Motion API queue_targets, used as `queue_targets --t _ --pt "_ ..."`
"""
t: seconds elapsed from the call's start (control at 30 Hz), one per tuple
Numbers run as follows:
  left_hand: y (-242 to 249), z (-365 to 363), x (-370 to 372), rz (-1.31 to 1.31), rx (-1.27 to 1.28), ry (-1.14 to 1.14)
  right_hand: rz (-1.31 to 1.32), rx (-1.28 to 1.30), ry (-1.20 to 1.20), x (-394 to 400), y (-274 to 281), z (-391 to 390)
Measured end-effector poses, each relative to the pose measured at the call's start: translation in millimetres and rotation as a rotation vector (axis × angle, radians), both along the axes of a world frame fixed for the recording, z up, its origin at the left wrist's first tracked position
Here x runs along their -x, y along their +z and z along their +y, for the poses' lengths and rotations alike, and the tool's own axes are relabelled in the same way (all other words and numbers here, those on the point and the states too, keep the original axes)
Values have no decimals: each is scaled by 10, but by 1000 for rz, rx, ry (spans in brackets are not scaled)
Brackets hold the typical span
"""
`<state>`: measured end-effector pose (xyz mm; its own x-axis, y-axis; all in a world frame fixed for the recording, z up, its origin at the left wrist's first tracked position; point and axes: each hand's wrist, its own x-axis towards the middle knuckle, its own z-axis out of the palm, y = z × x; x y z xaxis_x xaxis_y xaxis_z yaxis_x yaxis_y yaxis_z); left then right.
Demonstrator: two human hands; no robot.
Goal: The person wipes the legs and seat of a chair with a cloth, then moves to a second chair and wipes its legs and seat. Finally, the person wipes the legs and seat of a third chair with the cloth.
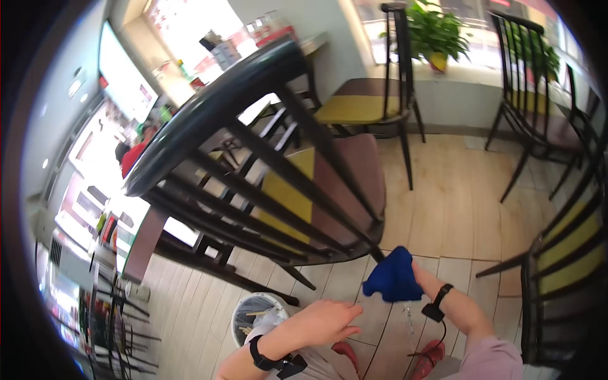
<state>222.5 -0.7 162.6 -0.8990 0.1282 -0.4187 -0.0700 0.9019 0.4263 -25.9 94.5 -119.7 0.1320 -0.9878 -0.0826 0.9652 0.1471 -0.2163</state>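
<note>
A bunched blue cloth (394, 277) is in my right hand (420, 278), beside the lower back corner of a dark chair (221, 107) with a yellow and brown seat. The cloth covers most of that hand's fingers. My left hand (335, 316) holds nothing, its fingers apart, left of the cloth and below the chair seat. Each wrist wears a black strap. Under the cloth a thin clear streak shows above the floor; I cannot make out what it is.
A lined bin (244, 316) with sticks and plastic inside stands left of my left forearm. More chairs (361, 104) stand ahead and at the right (563, 272). Potted plants (437, 38) sit on the window ledge. A person in red (132, 158) is far left.
</note>
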Motion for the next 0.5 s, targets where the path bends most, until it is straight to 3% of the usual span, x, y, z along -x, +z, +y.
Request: queue_targets --t 0.2,0.27,0.33,0.4,0.5 --pt "52 76 64 -46 36 -9 -10 278 -166 574 -221 -236" --pt "68 58 105 -38 67 8 275 -210 -303 490 223 -363" --pt "26 62 103 -28 78 -15 289 -349 -345 321 426 -363" --pt "20 54 101 -3 98 -15 753 -374 -35 283 501 -381" --pt "24 64 132 -50 62 -4 846 -234 49 242 843 -353"
